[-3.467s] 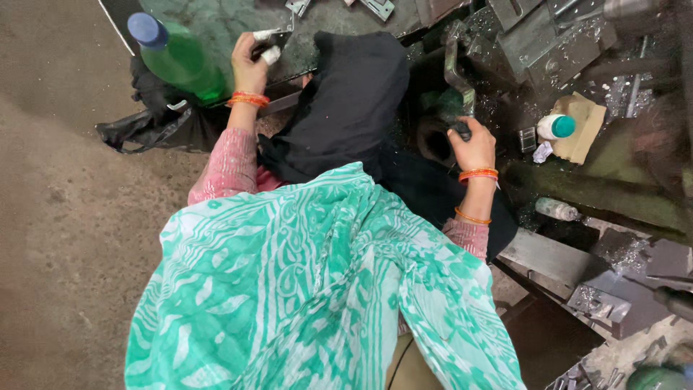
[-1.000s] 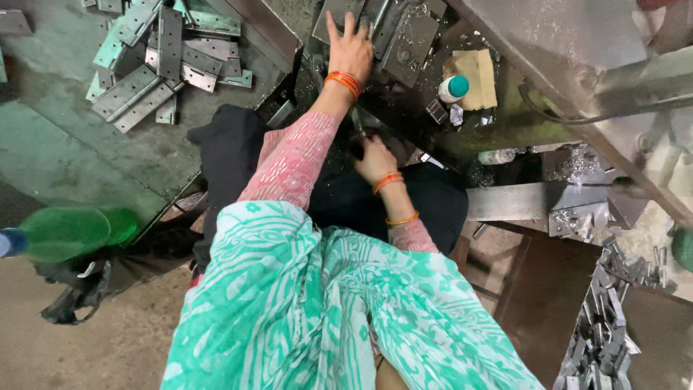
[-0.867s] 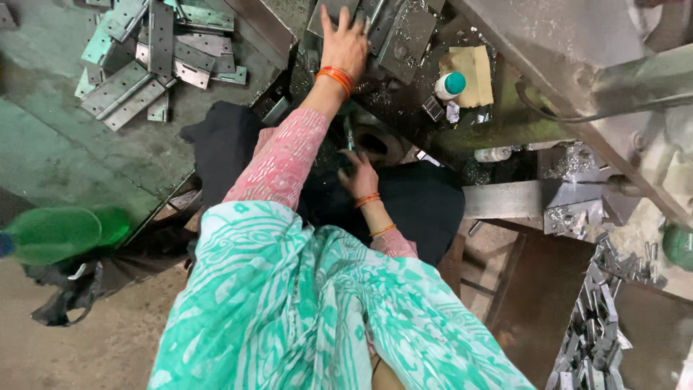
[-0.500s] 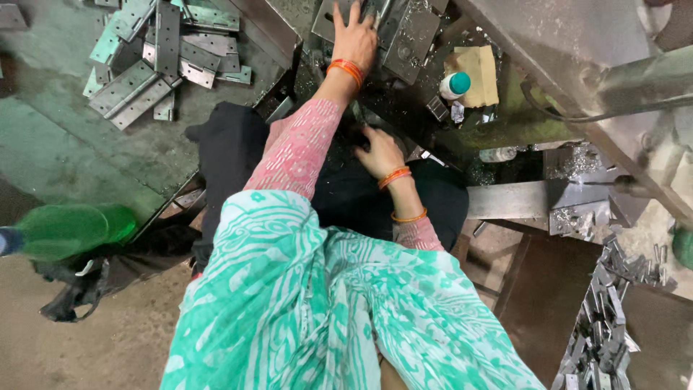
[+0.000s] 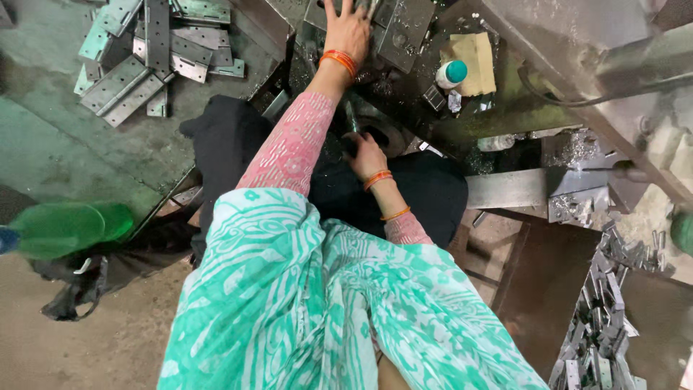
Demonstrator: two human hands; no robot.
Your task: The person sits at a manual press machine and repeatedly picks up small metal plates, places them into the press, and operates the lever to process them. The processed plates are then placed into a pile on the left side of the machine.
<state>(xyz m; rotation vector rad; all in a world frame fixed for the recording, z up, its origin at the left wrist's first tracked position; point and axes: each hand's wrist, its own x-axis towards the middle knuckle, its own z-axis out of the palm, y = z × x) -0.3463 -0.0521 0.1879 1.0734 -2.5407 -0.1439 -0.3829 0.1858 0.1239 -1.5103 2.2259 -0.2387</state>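
**Both hands in at the press, flat steel under the left**

My left hand (image 5: 349, 29) is stretched out to twelve o'clock, fingers spread and pressed flat on a dark metal plate (image 5: 404, 29) on the machine bed; it is not closed round anything. My right hand (image 5: 364, 153) sits lower, near the centre, fingers curled down at the dark round opening (image 5: 375, 133) of the tool. Whether it pinches a piece there I cannot tell, since the fingertips are hidden.

The plate looks stiff, thin and fairly heavy for its size, likely oily and sharp along the cut edges (swarf lies scattered about), so I judge it best taken by the long edges with the fingertips, not slid under the palm.

At ten o'clock a heap of greenish hinge plates (image 5: 144, 50) lies on the tabletop (image 5: 65, 180). At one o'clock stands a small white bottle with a teal cap (image 5: 452, 74) beside a yellow cloth (image 5: 473, 61). A green plastic bottle (image 5: 68, 227) lies at nine o'clock, and more stamped pieces (image 5: 599, 325) pile at four o'clock.
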